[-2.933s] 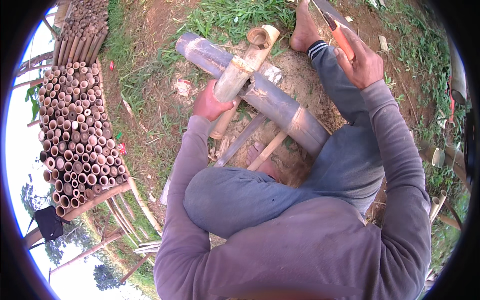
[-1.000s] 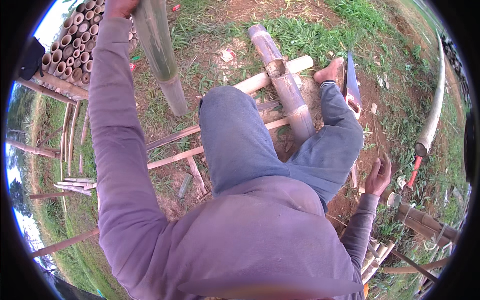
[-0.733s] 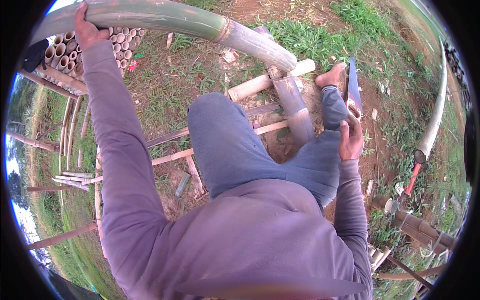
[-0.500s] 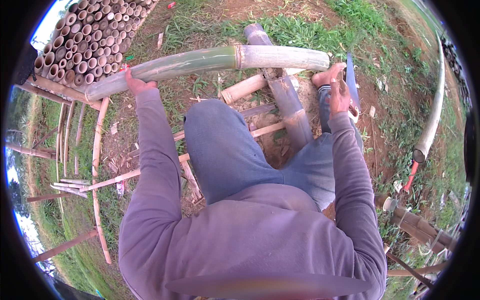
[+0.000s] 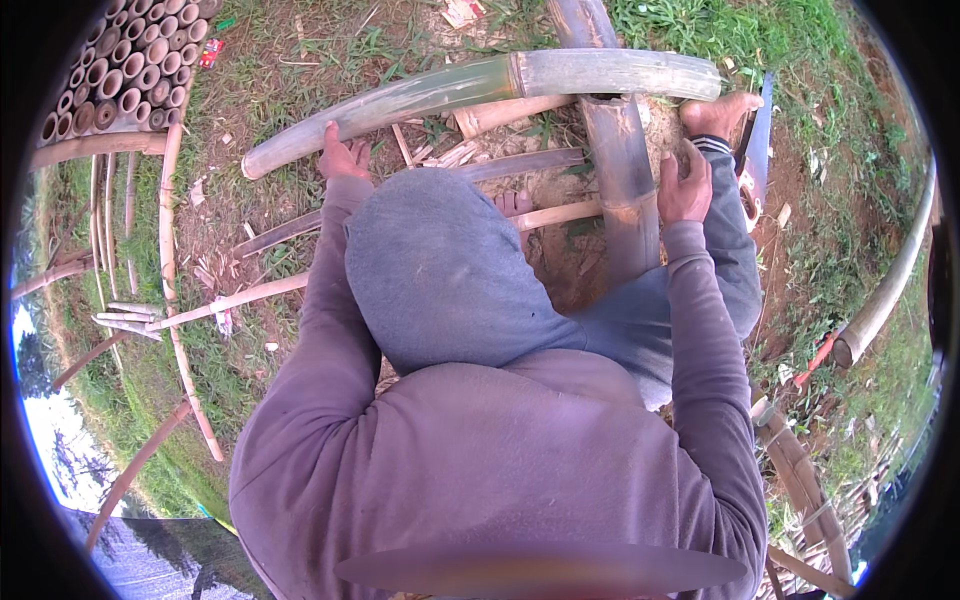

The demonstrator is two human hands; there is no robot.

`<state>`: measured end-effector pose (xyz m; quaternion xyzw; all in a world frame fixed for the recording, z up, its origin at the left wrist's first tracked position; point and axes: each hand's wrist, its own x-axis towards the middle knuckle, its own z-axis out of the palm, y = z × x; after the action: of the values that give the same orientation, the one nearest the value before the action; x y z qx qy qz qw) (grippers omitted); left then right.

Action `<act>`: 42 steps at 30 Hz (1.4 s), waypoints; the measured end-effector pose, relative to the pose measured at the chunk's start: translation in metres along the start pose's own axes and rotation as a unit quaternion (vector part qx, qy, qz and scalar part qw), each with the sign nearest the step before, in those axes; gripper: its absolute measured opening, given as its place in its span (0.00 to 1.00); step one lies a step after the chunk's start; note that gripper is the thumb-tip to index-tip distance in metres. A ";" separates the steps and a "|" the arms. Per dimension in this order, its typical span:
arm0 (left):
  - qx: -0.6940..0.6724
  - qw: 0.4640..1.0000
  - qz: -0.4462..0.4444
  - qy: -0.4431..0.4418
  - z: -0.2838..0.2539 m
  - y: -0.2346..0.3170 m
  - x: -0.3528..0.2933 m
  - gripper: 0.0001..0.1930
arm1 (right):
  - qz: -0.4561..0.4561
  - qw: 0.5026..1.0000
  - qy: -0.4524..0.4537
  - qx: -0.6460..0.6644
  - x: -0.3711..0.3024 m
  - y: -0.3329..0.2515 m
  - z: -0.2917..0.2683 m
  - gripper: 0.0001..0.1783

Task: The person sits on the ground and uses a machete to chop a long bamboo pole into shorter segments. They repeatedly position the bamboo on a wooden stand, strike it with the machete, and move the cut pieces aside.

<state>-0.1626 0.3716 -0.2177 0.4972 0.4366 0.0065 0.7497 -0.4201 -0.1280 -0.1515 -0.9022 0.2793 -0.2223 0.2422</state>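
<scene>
A thick green-and-grey bamboo pole [image 5: 440,92] lies crosswise in front of me, its right part resting over a dark bamboo beam [image 5: 622,170]. My left hand [image 5: 346,160] grips the pole's near side close to its left end. One digit shows against the bamboo; the others are partly hidden. Above the beam's right side, my right hand [image 5: 687,187] is open, its fingers loosely bent and apart with nothing in them. Past it, next to my bare foot [image 5: 716,115], a handsaw [image 5: 759,140] with a bluish blade lies on the ground. The pole's right end is just above that foot.
Stacked cut bamboo tubes [image 5: 125,72] stand at the far left by a bamboo frame [image 5: 171,230]. Split bamboo strips [image 5: 250,293] and chips surround my knees. At right are a long bamboo pole [image 5: 890,285] and a red-handled tool [image 5: 818,360].
The pole's left end has swung right and stays in my left hand. My right hand has lowered slightly relative to the foot, staying empty. The whole view has shifted.
</scene>
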 end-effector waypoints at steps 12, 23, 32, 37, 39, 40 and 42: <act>0.756 0.519 0.325 -0.232 -0.061 -0.087 -0.055 0.24 | -0.205 0.973 -0.091 -0.061 -0.067 -0.061 0.014 0.23; 0.608 0.473 0.511 -0.382 -0.066 0.016 -0.123 0.14 | -0.353 0.916 -0.106 -0.157 -0.035 -0.106 0.005 0.41; 0.487 0.443 0.658 -0.366 -0.019 0.009 -0.110 0.14 | -0.411 0.885 -0.216 -0.023 -0.001 -0.078 -0.013 0.31; 0.477 0.453 0.648 -0.384 0.016 -0.004 -0.115 0.20 | -0.392 0.901 -0.177 -0.056 0.021 -0.069 -0.022 0.30; 0.466 0.469 0.644 -0.385 0.026 -0.011 -0.116 0.20 | -0.387 0.903 -0.176 -0.065 0.028 -0.068 -0.024 0.29; 0.472 0.473 0.640 -0.379 0.029 -0.013 -0.115 0.20 | -0.380 0.905 -0.180 -0.071 0.031 -0.069 -0.025 0.28; 0.484 0.478 0.632 -0.371 0.038 -0.015 -0.116 0.21 | -0.353 0.912 -0.197 -0.073 0.037 -0.071 -0.027 0.27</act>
<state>-0.2157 0.2845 -0.1492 0.8789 -0.3804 0.0816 0.2761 -0.3788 -0.1076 -0.0807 -0.9825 -0.0958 -0.0907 0.1317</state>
